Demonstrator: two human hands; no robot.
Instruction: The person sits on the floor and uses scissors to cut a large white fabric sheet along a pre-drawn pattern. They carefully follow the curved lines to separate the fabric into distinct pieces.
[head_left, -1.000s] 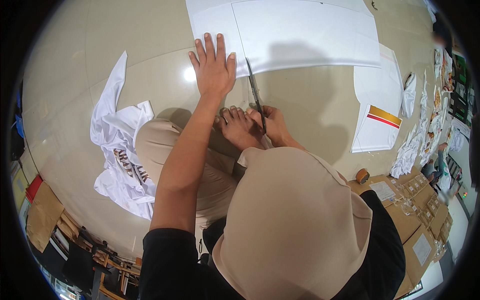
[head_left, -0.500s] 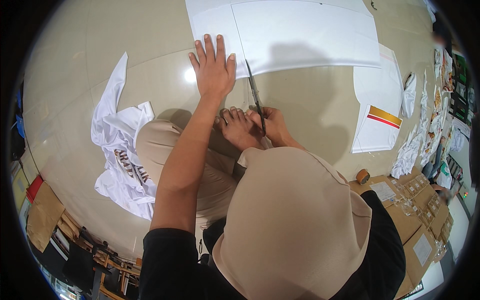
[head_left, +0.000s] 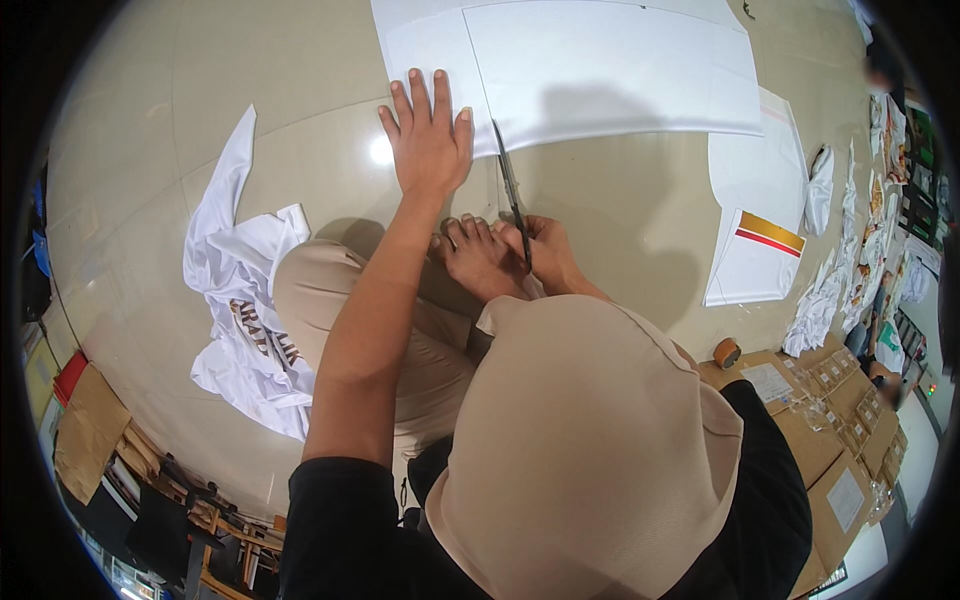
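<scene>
A large white fabric sheet (head_left: 620,70) lies flat on the tiled floor ahead of me, a thin dark line running down its left part. My left hand (head_left: 430,145) is pressed flat on its lower left corner, fingers spread. Closed around the handles of a pair of dark scissors (head_left: 508,178) is my right hand (head_left: 548,252), beside my bare foot (head_left: 480,260). The blade tips meet the sheet's near edge at the lower end of the line, just right of my left thumb. Part of the right hand's grip is hidden behind the scissors and foot.
Crumpled white printed cloth (head_left: 245,260) lies to the left. On the right are white pieces with a gold and red stripe (head_left: 768,235) and more white garments (head_left: 815,300). A tape roll (head_left: 726,352) sits by cardboard boxes (head_left: 840,500). A chair (head_left: 165,530) stands lower left.
Almost nothing differs. Both hands, the scissors and the sheet keep their places; only a very slight shift of the picture shows.
</scene>
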